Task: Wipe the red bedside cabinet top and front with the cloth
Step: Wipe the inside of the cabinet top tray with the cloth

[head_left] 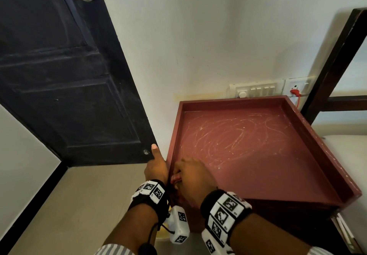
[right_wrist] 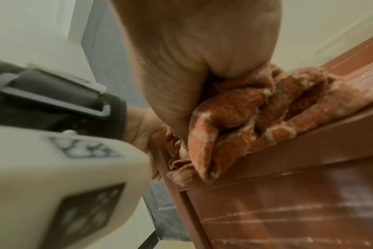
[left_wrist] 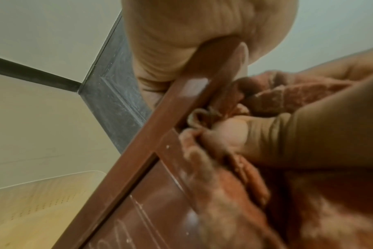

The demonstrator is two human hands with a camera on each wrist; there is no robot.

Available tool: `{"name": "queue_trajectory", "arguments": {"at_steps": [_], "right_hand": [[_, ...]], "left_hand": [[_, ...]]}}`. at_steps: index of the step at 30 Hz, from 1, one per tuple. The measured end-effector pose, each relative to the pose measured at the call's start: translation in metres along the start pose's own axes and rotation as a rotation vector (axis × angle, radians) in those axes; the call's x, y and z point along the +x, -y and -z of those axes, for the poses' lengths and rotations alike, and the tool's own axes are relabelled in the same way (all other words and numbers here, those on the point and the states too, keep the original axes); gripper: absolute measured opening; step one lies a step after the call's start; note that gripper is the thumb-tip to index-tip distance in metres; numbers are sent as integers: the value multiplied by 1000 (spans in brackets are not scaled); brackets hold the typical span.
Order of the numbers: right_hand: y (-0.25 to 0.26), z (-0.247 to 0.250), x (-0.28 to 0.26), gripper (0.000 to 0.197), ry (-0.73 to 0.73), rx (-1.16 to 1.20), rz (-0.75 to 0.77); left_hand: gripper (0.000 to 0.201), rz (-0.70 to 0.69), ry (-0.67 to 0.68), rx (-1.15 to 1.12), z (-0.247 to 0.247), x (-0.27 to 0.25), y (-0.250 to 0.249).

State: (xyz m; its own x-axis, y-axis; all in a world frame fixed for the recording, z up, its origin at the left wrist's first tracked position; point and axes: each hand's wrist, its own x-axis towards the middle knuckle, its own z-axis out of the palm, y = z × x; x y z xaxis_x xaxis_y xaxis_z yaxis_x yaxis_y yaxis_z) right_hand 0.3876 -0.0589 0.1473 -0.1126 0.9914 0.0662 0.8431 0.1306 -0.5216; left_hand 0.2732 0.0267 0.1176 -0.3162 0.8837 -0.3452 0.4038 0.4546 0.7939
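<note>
The red bedside cabinet (head_left: 258, 155) has a raised rim and a top covered in pale scribbled marks. Its front panel (right_wrist: 287, 202) also carries pale streaks. A crumpled reddish cloth (head_left: 177, 177) lies bunched over the front-left corner of the rim. My right hand (head_left: 192, 177) grips the cloth (right_wrist: 245, 109) and presses it onto the front rim. My left hand (head_left: 156, 167) holds the left side rim (left_wrist: 160, 134) at that corner, palm outside, a fingertip (left_wrist: 243, 55) hooked inside and the thumb pointing up. The right hand hides most of the cloth in the head view.
A dark panelled door (head_left: 69, 76) stands open just left of the cabinet. A switch panel (head_left: 256, 91) and a red plug (head_left: 295, 92) are on the wall behind it. A dark bed frame (head_left: 333, 66) and white mattress (head_left: 349, 155) adjoin the right side. A pale perforated object (left_wrist: 43, 202) lies on the floor.
</note>
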Motion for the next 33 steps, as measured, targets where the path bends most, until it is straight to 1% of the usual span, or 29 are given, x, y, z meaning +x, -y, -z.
{"name": "queue_trajectory", "arguments": {"at_steps": [2,5,8,13,16,19,23,25,29,33], "right_hand": [[2,-3,-3,23,-19,-25,15],[4,-3,8,17,-25,17,-31],[2,-2,30,17,-12,7,-96],[-9,11,75,10,-33,-10,-189],[-17,18,100,15,-25,-33,-212],[-25,22,110,16,4,1,-219],[-33,17,96,25,-33,75,-208],[-32,10,78,24,-33,79,-181],[-24,-2,35,20,-1,73,-61],[-16,-3,21,19,24,108,-59]], "left_hand": [[109,-6,4,-3,0,1,1],[108,-20,8,-8,0,4,3],[110,-18,15,-13,-1,6,5],[108,-33,-3,-40,-2,5,5],[110,-23,-18,-39,-2,6,5],[103,-22,-30,-37,-1,3,2],[93,-34,-50,-36,1,-4,-3],[93,-35,-50,-27,2,-6,-4],[94,-34,-44,-13,2,-6,-4],[95,-30,-38,-32,1,-4,-2]]}}
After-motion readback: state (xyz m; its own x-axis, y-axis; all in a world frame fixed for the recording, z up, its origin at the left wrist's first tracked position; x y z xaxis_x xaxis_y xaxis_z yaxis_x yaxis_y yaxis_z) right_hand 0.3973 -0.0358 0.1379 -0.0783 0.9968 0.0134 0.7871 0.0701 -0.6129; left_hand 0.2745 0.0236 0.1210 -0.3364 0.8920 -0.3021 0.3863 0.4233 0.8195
